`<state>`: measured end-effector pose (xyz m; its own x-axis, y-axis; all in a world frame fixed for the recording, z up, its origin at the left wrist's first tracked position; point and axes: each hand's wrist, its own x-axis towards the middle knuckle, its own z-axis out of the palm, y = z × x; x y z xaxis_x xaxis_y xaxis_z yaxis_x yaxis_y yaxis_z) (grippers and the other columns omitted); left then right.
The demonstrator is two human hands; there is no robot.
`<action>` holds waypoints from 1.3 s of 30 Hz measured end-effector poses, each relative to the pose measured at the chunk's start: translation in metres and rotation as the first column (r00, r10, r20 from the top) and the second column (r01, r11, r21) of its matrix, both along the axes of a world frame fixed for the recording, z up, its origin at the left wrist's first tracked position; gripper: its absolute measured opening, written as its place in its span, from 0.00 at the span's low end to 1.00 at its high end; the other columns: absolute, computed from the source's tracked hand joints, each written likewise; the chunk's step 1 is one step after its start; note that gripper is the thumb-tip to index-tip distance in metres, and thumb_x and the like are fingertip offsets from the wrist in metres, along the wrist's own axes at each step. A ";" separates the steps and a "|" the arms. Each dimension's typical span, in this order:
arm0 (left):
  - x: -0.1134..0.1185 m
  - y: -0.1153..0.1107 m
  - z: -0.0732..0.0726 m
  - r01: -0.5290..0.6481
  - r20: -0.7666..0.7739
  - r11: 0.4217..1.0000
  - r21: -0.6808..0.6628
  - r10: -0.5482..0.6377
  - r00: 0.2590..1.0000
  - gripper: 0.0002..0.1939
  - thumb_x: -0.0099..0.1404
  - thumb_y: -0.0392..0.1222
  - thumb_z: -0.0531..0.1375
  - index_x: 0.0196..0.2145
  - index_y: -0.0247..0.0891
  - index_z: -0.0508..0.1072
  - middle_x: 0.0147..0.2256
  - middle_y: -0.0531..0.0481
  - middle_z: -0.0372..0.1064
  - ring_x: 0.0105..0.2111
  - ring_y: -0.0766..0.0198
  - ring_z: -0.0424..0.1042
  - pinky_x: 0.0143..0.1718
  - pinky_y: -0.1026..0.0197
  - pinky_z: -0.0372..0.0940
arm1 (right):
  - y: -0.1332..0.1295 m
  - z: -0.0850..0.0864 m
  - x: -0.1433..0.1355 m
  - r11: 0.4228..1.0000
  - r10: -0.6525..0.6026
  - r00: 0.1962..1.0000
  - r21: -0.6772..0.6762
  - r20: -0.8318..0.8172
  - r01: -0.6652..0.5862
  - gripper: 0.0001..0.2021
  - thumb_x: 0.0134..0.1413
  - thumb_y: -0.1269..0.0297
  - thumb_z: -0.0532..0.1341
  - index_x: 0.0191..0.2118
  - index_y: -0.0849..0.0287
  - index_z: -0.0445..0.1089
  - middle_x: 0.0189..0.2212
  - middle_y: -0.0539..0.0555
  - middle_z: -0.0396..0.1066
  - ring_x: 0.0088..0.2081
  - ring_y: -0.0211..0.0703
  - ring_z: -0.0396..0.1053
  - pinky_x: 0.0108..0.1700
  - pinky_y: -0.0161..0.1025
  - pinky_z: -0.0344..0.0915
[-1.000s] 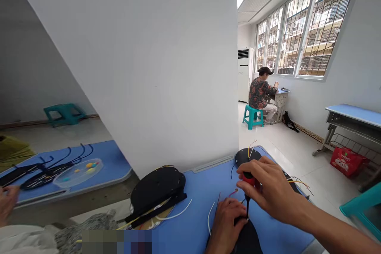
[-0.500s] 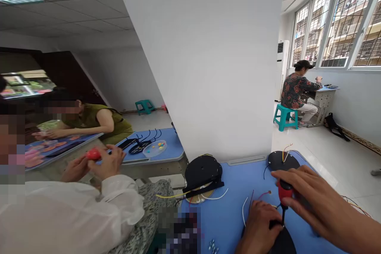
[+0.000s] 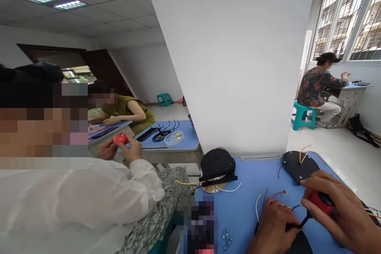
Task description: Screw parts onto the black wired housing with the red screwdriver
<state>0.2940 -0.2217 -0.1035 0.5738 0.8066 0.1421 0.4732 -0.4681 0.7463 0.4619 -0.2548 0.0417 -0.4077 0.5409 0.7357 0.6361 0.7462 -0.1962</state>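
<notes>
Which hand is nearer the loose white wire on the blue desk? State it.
Left. The left hand lies just right of the white wire, almost beside it. The right hand grips the red-handled screwdriver farther right, well apart from the wire.

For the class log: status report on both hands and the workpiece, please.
Right hand shut on red-handled screwdriver, tip down. Left hand steadies black round plate. Loose white wire beside it.

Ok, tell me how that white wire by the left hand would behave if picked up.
The white wire is thin and lies in a loose curve on the blue table, so it is probably light and floppy. It would likely sag from the fingers and slide easily if pushed.
</notes>
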 end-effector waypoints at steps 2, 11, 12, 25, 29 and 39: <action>0.001 0.000 0.000 -0.003 -0.012 1.000 0.005 0.003 1.000 0.09 0.60 0.36 0.67 0.37 0.49 0.83 0.41 0.56 0.83 0.43 0.58 0.77 0.54 0.51 0.60 | 0.000 -0.001 -0.001 0.999 -0.010 0.999 0.034 0.046 0.009 0.15 0.70 0.61 0.54 0.58 0.52 0.64 0.36 0.54 0.78 0.39 0.49 0.78 0.37 0.41 0.76; 0.002 0.003 -0.003 0.047 -0.057 0.999 0.010 -0.047 0.997 0.11 0.59 0.35 0.66 0.39 0.45 0.84 0.41 0.50 0.83 0.44 0.54 0.76 0.53 0.48 0.62 | -0.001 0.009 0.001 0.975 -0.147 0.986 0.177 0.079 0.131 0.09 0.68 0.57 0.58 0.49 0.52 0.70 0.29 0.52 0.75 0.31 0.47 0.74 0.32 0.41 0.74; 0.002 0.004 -0.004 0.052 -0.063 0.999 0.010 -0.052 0.997 0.11 0.58 0.35 0.66 0.39 0.44 0.84 0.41 0.49 0.83 0.45 0.53 0.76 0.53 0.48 0.62 | -0.001 0.008 0.001 0.975 -0.144 0.987 0.183 0.076 0.128 0.08 0.68 0.58 0.58 0.48 0.52 0.70 0.28 0.52 0.74 0.30 0.47 0.74 0.32 0.41 0.73; 0.002 0.002 0.001 0.044 -0.045 0.999 0.011 -0.044 0.998 0.11 0.60 0.36 0.65 0.40 0.46 0.83 0.42 0.50 0.82 0.46 0.54 0.76 0.54 0.47 0.62 | -0.004 0.012 0.005 0.971 -0.177 0.965 0.193 0.194 0.140 0.14 0.69 0.56 0.56 0.54 0.54 0.68 0.34 0.53 0.79 0.33 0.50 0.77 0.38 0.47 0.73; 0.001 0.002 0.004 0.047 -0.062 0.999 0.013 -0.047 0.997 0.11 0.59 0.34 0.65 0.39 0.41 0.84 0.41 0.47 0.83 0.45 0.54 0.76 0.54 0.47 0.63 | -0.010 0.012 0.009 0.984 -0.174 0.934 0.080 0.312 0.157 0.23 0.71 0.58 0.50 0.67 0.53 0.58 0.55 0.55 0.75 0.53 0.53 0.75 0.48 0.45 0.74; 0.000 0.000 0.003 0.017 -0.032 1.000 0.023 -0.016 0.999 0.10 0.60 0.36 0.66 0.40 0.45 0.84 0.41 0.49 0.82 0.44 0.56 0.76 0.54 0.49 0.63 | 0.002 0.021 0.014 0.979 -0.201 0.911 0.053 0.361 0.196 0.24 0.73 0.56 0.49 0.67 0.59 0.57 0.53 0.58 0.75 0.51 0.51 0.75 0.49 0.45 0.73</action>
